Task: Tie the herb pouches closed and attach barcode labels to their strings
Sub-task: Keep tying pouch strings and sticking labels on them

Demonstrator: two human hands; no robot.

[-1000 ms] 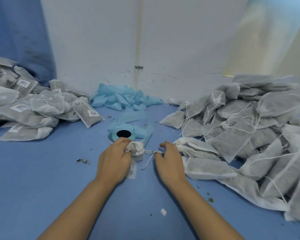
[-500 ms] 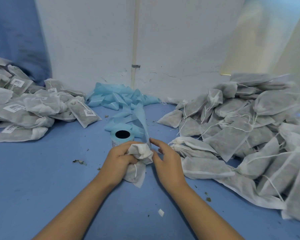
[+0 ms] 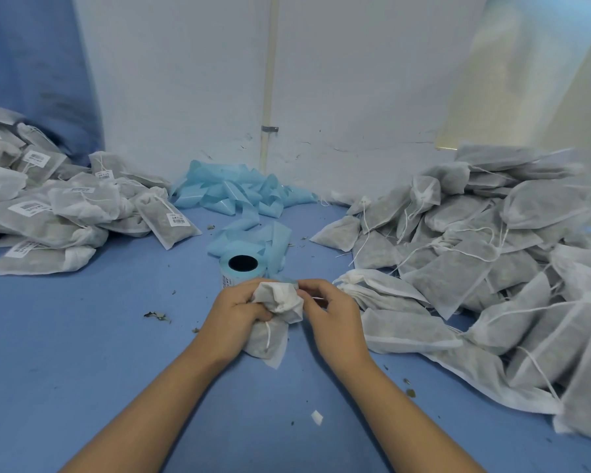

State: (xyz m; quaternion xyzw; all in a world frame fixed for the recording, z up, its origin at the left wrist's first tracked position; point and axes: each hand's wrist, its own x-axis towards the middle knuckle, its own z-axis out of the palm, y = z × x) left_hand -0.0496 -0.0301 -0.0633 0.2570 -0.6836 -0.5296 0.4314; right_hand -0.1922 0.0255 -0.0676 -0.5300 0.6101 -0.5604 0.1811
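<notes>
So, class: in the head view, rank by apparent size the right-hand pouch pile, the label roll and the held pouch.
1. right-hand pouch pile
2. held pouch, partly hidden by the hands
3. label roll, lying farther from the camera

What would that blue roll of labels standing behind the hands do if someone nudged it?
The label roll stands on its flat end on the table, core hole up, so a nudge would probably slide it, not roll it. It looks like light paper, so it should shift easily. Its loose blue backing strip looks floppy and would likely trail behind.
</notes>
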